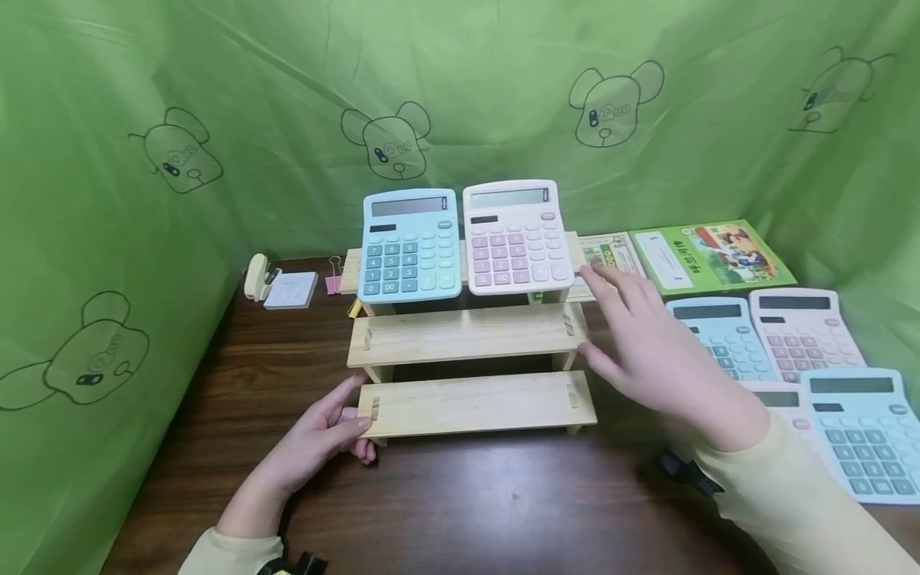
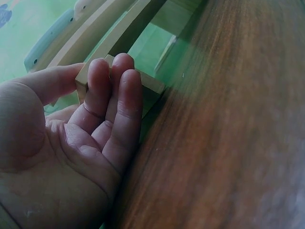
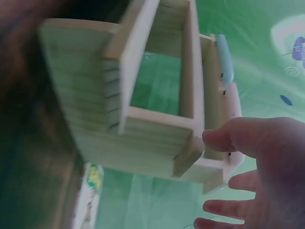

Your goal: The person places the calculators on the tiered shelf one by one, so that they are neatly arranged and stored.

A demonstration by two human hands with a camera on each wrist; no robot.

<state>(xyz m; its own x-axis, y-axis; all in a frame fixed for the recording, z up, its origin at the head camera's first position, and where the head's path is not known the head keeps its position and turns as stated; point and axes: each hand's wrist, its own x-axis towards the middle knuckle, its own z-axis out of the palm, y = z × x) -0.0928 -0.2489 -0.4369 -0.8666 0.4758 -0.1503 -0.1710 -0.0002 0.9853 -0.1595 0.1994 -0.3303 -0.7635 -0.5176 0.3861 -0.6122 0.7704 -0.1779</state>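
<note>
A three-tier wooden display stand (image 1: 467,335) stands on the dark table. Its top tier bears a blue calculator (image 1: 411,247) and, to the right, a white-and-purple calculator (image 1: 517,247), both tilted with screens reading 0. My left hand (image 1: 316,439) grips the left end of the lowest tier, thumb at its front corner; the left wrist view shows the other fingers bent upward beside that end. With fingers spread, my right hand (image 1: 647,351) is at the stand's right side. Its thumb (image 3: 217,140) touches the middle tier's end, and its fingertips reach toward the upper tier and the white-and-purple calculator.
Several more blue and pale calculators (image 1: 862,423) lie at the right. Behind them is a green picture book (image 1: 711,255). A white note pad (image 1: 291,289), a cream stapler-like object (image 1: 256,276) and a pink binder clip (image 1: 334,283) lie back left. Green cloth (image 1: 489,96) encloses the table.
</note>
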